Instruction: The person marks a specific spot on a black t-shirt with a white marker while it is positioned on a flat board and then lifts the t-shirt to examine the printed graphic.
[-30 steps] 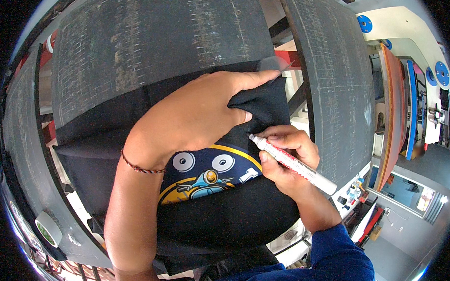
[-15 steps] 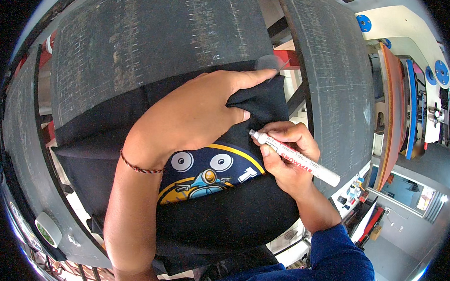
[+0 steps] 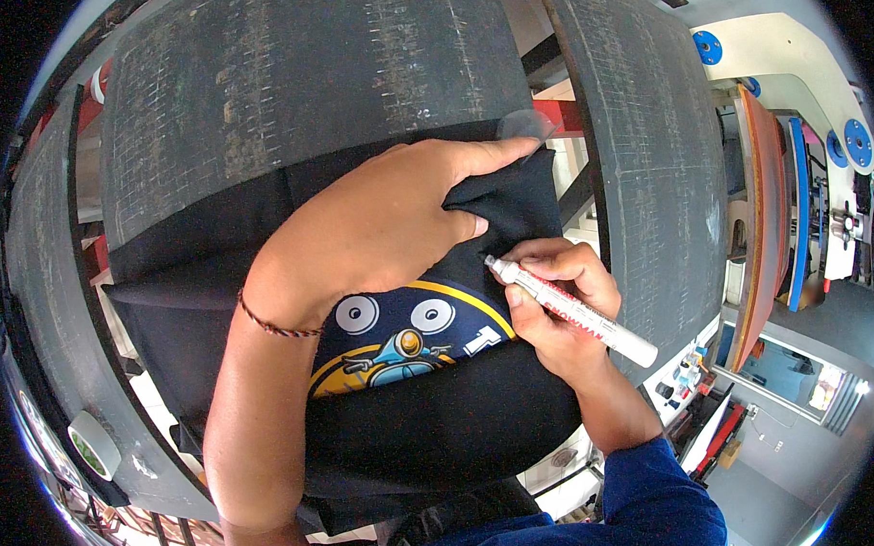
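A black garment [image 3: 443, 432] with a printed scooter picture [image 3: 411, 356] in yellow, blue and white lies over a dark flat board. My left hand [image 3: 387, 212] presses on the cloth, its thumb and a long finger stretched apart. A round, clear plastic-like piece [image 3: 525, 125] shows by that fingertip at the garment's far edge. My right hand [image 3: 565, 312] grips a white marker pen [image 3: 593, 318] with red lettering. The pen slants, its tip at the black cloth just right of my left thumb; whether it touches cannot be told.
The worn dark board [image 3: 324, 65] runs on beyond the garment. Another dark board [image 3: 649, 150] stands to the right across a gap, and one [image 3: 46, 248] to the left carries a tape roll [image 3: 94, 446]. A cream machine arm with blue knobs [image 3: 781, 54] is at far right.
The pen's back end has tipped slightly downward and to the left. My left hand and forearm have shifted a touch to the right, still on the cloth.
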Motion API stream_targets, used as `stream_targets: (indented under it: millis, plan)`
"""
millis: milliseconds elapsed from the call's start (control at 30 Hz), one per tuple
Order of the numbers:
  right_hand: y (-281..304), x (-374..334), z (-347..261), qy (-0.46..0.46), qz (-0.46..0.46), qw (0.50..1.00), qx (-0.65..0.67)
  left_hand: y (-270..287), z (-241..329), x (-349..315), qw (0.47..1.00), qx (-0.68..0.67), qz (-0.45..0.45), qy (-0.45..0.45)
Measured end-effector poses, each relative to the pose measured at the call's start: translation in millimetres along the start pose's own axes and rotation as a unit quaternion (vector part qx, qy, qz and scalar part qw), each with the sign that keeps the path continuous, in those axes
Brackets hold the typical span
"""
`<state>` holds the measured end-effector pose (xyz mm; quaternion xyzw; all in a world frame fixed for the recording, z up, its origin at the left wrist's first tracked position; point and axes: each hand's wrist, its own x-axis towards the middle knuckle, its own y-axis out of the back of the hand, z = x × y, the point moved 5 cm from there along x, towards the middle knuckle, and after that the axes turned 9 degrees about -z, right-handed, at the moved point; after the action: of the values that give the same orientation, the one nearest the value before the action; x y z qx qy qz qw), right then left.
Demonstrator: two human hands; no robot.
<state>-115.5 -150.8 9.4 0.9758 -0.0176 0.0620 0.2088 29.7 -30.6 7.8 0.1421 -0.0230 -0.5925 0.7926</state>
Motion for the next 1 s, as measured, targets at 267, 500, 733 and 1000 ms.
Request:
stream_targets:
  millis: [267,500,733,1000]
  plan:
    - [0.9,0.8,-1.9,-0.005,-0.013,1.000,-0.013,0.9,0.9,-0.1,1.000,0.009,0.005,-0.003]
    - [0.0,0.6,-1.7,-0.007,-0.004,1.000,-0.006,0.3,0.0,0.4,1.000,0.005,-0.003,0.005]
    - [-1.3,-1.1,2.4,-0.017,0.003,1.000,0.021,-0.4,-0.7,1.3,1.000,-0.014,-0.011,0.022]
    - [-0.8,0.0,2.8,-0.019,0.004,0.999,0.040,1.4,0.4,-0.7,1.000,0.001,0.000,0.006]
